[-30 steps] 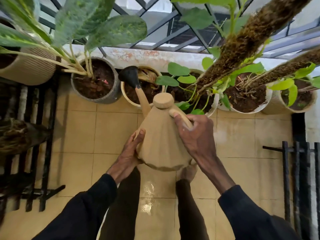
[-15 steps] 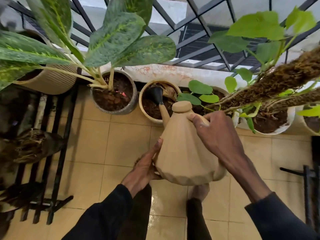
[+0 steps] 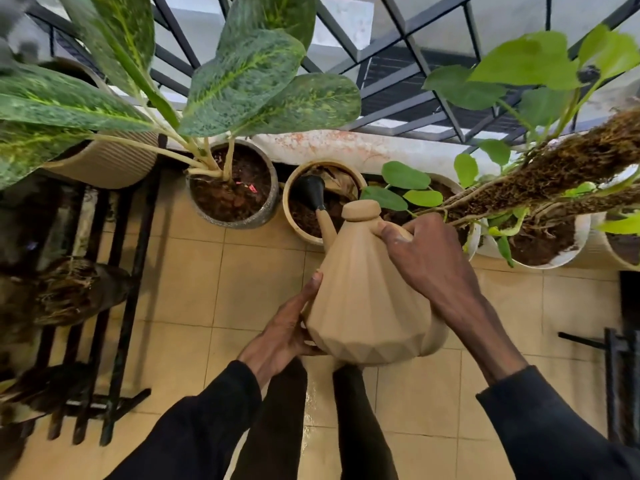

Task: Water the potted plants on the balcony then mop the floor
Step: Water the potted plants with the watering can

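— Tan floor tiles [image 3: 242, 282] are under us, and dark railing bars [image 3: 415, 98] are on the far side. What are we holding?

— We hold the watering can [image 3: 363, 299] up in the air, in the middle, with 2 hands. Our right hand [image 3: 426, 258] has its fingers curled round the handle [image 3: 375, 226] at the top. Our left hand [image 3: 284, 337] lies open against the low left side, thumb straight up the can, holding it up from below.

— Where does the spout go?

— Its black nozzle [image 3: 311, 192] is over the dirt in the small tan pot [image 3: 290, 227], on the far side of the can. That pot sits just right of the grey pot [image 3: 273, 202], and a white pot [image 3: 554, 264] is further right. We cannot tell if water is coming out.

— What could go wrong?

— If we tip too fast, we think water could jump over the rim and land on the tiles. The near floor has a wet patch [image 3: 313, 410] by our legs, so we could slip. The leafy pole [image 3: 554, 168] leans close to our right hand, and a bump could push the can sideways. And if our left hand slides off the smooth side, the can could swing and miss the pot.
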Tool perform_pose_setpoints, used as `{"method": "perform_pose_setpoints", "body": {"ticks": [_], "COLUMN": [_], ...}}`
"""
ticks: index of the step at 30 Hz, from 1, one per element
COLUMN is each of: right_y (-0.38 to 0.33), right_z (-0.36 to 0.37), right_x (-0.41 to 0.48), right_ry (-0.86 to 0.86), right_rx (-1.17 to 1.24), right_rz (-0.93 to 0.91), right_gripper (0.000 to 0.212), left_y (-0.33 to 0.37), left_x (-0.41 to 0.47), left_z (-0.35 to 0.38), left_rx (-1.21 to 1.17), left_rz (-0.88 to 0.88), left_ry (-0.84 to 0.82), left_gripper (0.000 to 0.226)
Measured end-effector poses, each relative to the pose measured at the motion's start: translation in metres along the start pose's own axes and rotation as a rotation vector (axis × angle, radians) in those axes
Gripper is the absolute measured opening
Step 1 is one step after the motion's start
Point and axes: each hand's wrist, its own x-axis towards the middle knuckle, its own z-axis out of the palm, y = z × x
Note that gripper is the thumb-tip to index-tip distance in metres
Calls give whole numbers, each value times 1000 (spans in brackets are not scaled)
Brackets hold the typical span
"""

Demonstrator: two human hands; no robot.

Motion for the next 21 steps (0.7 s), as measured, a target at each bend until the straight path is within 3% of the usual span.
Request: {"method": "perform_pose_setpoints", "body": {"ticks": [21], "right_y": [26], "right_z": [-30], "right_x": [9], "right_ry": [-28], "right_rx": [-52], "right_rz": [-100], "right_gripper": [56], "left_y": [-28], "left_x": [19], "left_z": [34], "left_rx": [-36], "left_rz": [38], "left_ry": [32], "left_gripper": [99]}}
